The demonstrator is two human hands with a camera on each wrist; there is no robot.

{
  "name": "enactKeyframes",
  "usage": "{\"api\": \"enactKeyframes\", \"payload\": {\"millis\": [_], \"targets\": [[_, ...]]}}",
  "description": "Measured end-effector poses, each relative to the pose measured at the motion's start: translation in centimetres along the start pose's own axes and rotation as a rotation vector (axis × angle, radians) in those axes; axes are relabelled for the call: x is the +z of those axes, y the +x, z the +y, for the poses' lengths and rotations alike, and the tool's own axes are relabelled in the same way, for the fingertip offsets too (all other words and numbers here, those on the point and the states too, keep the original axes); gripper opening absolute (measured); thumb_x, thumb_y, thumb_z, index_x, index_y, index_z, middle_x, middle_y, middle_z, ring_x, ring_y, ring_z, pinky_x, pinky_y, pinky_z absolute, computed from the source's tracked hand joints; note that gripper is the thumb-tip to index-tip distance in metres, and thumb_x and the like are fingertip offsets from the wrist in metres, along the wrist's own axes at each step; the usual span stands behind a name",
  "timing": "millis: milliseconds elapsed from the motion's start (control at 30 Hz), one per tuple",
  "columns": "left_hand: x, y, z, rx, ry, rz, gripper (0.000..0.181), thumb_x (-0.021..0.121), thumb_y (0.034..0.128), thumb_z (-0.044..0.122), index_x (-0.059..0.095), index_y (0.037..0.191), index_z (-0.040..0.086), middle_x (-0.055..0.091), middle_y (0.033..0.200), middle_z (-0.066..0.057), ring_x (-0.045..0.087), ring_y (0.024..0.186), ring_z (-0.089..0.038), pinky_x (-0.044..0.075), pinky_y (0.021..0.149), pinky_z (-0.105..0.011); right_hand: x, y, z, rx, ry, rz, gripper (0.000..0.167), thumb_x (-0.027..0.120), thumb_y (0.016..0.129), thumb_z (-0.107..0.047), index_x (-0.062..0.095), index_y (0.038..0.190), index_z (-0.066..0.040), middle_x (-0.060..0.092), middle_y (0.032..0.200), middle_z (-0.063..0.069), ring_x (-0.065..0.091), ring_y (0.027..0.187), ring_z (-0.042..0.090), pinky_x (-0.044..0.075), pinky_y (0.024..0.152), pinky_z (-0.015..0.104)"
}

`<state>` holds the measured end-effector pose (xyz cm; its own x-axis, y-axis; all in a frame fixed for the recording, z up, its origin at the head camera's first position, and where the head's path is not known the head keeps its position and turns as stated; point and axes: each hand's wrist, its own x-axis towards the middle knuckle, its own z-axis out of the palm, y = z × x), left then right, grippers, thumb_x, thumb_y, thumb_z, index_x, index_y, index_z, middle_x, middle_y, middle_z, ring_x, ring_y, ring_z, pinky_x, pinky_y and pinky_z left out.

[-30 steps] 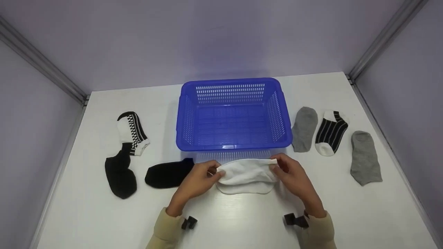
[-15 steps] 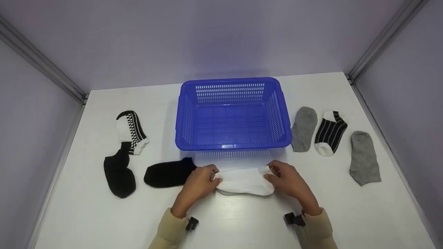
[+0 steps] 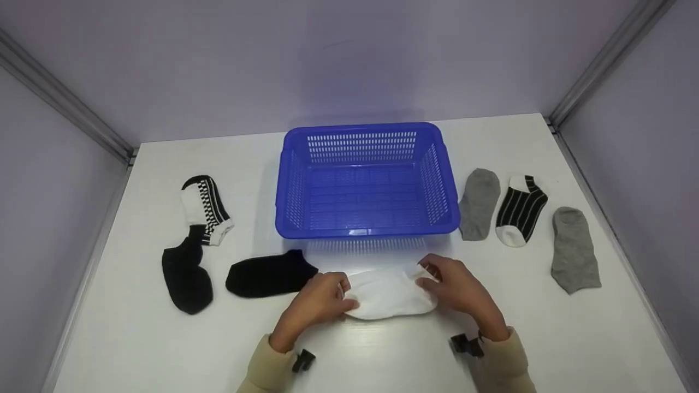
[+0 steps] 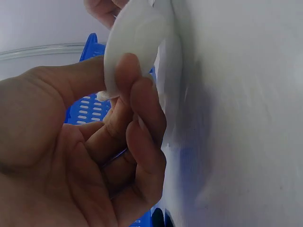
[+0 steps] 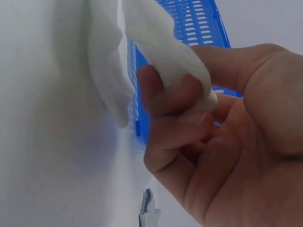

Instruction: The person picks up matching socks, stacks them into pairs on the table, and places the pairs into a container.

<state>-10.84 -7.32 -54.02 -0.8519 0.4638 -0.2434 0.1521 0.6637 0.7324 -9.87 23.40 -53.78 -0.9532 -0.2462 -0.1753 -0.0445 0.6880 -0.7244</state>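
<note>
A white sock [image 3: 385, 293] is stretched between both hands, just in front of the basket, and a second white layer hangs close below it in the wrist views. My left hand [image 3: 321, 299] pinches its left end between thumb and fingers, as the left wrist view shows on the white cloth [image 4: 135, 35]. At the other end, my right hand [image 3: 456, 284] pinches the cloth near its upper right corner. In the right wrist view the edge of the white fabric [image 5: 177, 59] folds over the curled fingers. Whether the lower layer is a separate sock cannot be told.
Behind the hands stands a blue plastic basket [image 3: 367, 236]. To the left lie a black sock [image 3: 267, 274], another black sock [image 3: 187, 278] and a checkered sock [image 3: 206, 207]. On the right are a grey sock [image 3: 480, 204], a striped sock [image 3: 521, 210] and another grey sock [image 3: 574, 251].
Both hands have brought the white sock lower, nearer the front edge, and its upper layer now covers most of the lower one. The left hand has shifted slightly right and down.
</note>
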Motion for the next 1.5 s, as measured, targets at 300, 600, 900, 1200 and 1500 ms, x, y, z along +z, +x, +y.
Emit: {"api": "enactKeyframes", "payload": {"millis": [300,600,900,1200,1500], "targets": [[-0.6,1.0,0.1,-0.032,0.085,0.036,0.033,0.082,0.0884,0.019,0.069,0.113,0.000,0.055,0.070,0.003,0.049,0.062,-0.012,0.041,0.058,-0.028,0.8,1.0,-0.2,0.090,-0.020,0.103,0.021,0.076,0.094,-0.011,0.069,0.111,0.000,0.065,0.093,0.008,0.058,0.084,0.019,0.049,0.077,0.037],[0.2,1.2,0.6,-0.078,0.233,0.072,0.029,0.082,0.0860,0.024,0.068,0.102,0.004,0.068,0.082,-0.006,0.056,0.069,-0.019,0.047,0.061,-0.039,1.3,1.1,-0.7,0.142,-0.135,0.084,0.028,0.080,0.088,-0.012,0.061,0.103,0.001,0.052,0.090,0.008,0.049,0.081,0.020,0.043,0.073,0.036],[0.0,1.4,0.2,0.037,-0.083,0.050,0.019,0.075,0.0895,0.014,0.057,0.090,0.008,0.043,0.075,0.006,0.043,0.069,-0.011,0.036,0.063,-0.024,1.2,0.9,-0.4,0.050,0.015,0.057,0.020,0.070,0.093,-0.007,0.055,0.106,-0.004,0.044,0.082,-0.001,0.045,0.076,0.014,0.038,0.069,0.028],[-0.4,1.5,-1.0,0.020,-0.489,0.049,0.026,0.079,0.0935,0.022,0.073,0.108,0.002,0.072,0.085,0.000,0.063,0.075,-0.005,0.049,0.065,-0.020,0.1,0.9,0.5,-0.015,0.102,0.062,0.029,0.075,0.097,-0.024,0.053,0.085,-0.010,0.036,0.073,-0.004,0.038,0.068,0.009,0.032,0.063,0.024],[-0.6,1.2,-1.1,0.000,-0.271,0.137,0.037,0.073,0.0962,0.020,0.048,0.070,0.016,0.041,0.064,0.007,0.039,0.057,-0.006,0.031,0.052,-0.020,-1.0,0.5,1.2,0.051,0.223,0.042,0.021,0.076,0.096,-0.022,0.068,0.103,-0.004,0.063,0.096,0.004,0.057,0.089,0.016,0.049,0.079,0.023]]}}
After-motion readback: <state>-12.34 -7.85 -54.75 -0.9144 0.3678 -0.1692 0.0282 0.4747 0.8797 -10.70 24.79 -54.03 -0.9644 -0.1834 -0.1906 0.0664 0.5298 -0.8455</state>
